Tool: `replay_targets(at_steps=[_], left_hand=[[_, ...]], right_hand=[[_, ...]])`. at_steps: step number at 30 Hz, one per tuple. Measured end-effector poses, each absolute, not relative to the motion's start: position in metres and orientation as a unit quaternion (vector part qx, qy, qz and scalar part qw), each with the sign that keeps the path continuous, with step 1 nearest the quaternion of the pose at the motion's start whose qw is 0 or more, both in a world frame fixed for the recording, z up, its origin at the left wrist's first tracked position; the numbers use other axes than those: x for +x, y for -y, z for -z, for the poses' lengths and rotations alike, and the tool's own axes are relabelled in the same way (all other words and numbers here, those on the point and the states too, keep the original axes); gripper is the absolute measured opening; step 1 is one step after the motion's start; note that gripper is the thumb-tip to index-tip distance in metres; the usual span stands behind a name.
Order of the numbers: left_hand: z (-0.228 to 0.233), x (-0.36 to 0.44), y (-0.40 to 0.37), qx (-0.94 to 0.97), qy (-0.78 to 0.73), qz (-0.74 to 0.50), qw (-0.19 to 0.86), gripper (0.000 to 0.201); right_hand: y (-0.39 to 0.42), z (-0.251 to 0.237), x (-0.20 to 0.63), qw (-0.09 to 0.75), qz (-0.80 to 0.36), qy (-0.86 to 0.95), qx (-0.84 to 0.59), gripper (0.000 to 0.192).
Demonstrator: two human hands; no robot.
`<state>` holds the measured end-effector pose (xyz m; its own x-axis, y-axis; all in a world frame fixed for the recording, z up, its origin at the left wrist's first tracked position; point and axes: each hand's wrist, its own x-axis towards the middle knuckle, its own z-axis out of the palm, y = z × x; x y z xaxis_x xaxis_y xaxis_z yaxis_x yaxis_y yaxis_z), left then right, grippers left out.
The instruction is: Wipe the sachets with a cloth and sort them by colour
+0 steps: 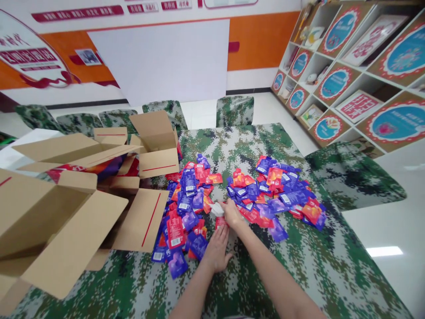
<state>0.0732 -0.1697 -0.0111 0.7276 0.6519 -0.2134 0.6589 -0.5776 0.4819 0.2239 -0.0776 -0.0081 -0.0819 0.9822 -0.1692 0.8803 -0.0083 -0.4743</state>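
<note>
- From where I stand, both bare forearms reach in from the near side, the left forearm (191, 294) shorter in sight than the right forearm (270, 270).
- The left hand (217, 250) lies low, back upward, its fingers (221, 235) extended together toward the far side and its thumb (228, 258) spread to the right.
- The right hand (233, 214) sits just beyond it, bent leftward with fingers curled; its fingertips are hard to make out.
- The right forearm slants far and left to its wrist (241, 227).
</note>
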Motion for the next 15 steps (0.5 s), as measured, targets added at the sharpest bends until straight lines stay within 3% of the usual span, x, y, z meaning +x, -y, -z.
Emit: replay_targets(at_steps=[5,10,15], left_hand=[[0.011,0.074,0.170,0.886,-0.371,0.013,0.276,0.087],[0.011,0.074,0.170,0.876,-0.380,0.008,0.296,0.085],[0.012,0.071,0.173,0.851,-0.401,0.025,0.338,0.064]], right_hand=[[0.049,0.001,0.228,0.081,-0.230,0.692,-0.680,0.043],[0.087,-0.012,0.228,0.132,-0.224,0.712,-0.652,0.051],[0.149,-0.004,0.208,0.151,-0.256,0.737,-0.607,0.048]])
